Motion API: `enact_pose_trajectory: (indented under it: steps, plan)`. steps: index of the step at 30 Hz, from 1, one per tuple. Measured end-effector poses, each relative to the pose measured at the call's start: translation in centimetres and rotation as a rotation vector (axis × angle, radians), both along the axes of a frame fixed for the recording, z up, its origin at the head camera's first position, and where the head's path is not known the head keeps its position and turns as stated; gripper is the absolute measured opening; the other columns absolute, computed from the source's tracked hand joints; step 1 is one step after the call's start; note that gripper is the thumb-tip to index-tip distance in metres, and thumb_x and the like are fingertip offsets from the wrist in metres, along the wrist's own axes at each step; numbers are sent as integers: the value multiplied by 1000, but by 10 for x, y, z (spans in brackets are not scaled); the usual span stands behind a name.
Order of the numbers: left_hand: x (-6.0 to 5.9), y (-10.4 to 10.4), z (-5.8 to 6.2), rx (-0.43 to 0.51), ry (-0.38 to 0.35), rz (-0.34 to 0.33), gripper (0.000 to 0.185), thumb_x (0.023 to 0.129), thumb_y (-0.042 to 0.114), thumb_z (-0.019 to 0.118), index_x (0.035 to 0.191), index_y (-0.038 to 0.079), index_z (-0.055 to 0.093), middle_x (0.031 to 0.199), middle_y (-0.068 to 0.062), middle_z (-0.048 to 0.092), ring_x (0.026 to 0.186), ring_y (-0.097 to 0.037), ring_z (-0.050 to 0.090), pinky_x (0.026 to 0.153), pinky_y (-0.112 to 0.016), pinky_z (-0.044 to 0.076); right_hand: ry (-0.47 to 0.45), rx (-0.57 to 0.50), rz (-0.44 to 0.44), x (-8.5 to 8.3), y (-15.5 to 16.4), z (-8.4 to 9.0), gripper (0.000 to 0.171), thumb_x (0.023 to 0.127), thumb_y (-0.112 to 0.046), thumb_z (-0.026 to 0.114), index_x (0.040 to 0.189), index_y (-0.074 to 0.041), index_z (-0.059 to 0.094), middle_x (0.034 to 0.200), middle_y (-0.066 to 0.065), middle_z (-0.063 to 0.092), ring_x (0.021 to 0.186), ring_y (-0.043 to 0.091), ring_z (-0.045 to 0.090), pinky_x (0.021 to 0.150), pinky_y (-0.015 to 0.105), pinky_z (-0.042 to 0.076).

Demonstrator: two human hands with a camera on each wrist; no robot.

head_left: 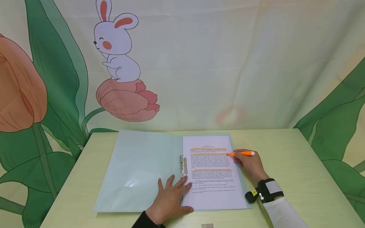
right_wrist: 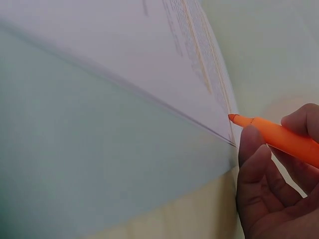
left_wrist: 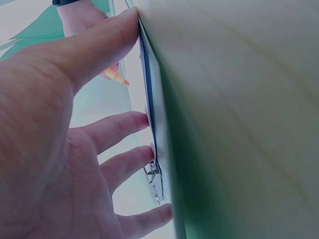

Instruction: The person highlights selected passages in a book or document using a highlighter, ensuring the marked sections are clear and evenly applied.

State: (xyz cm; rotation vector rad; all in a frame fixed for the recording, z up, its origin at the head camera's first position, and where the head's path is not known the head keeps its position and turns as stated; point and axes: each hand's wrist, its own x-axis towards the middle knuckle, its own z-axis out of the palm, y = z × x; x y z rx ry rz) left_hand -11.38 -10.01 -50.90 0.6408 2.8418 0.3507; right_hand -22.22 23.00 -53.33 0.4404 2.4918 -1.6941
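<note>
An orange highlighter is pinched in my right hand, its tip at the right end of a text line. Under it lies a printed sheet with several lines marked orange. The sheet rests on the right side of an opened pale blue folder, beside its metal clip. My left hand has its fingers spread over the fold and the sheet's lower left, with the thumb at the bottom edge. In the right wrist view the highlighter shows between thumb and fingers.
The folder lies on a light wooden table. A small greyish piece is at the table's near edge. Behind the table hangs a curtain printed with a rabbit and tulips. A black wrist strap sits on the right wrist.
</note>
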Motion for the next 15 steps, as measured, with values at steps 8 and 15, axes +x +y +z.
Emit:
enact_pose_trajectory:
  steps: [8, 15]
  plan:
    - [0, 0, 1, 2, -5, 0, 82, 73, 64, 74, 143, 27, 52, 156, 0, 42, 142, -48, 31, 102, -83, 16, 12, -15, -8, 0, 2, 2, 40, 93, -31, 66, 123, -6, 67, 93, 8, 75, 79, 14, 67, 69, 22, 53]
    - [-1, 0, -4, -2, -8, 1, 82, 73, 65, 73, 143, 28, 52, 157, 1, 40, 143, -48, 29, 103, -83, 15, 24, -45, -22, 0, 3, -1, 39, 93, -30, 66, 122, -4, 68, 94, 8, 75, 78, 14, 68, 69, 21, 53]
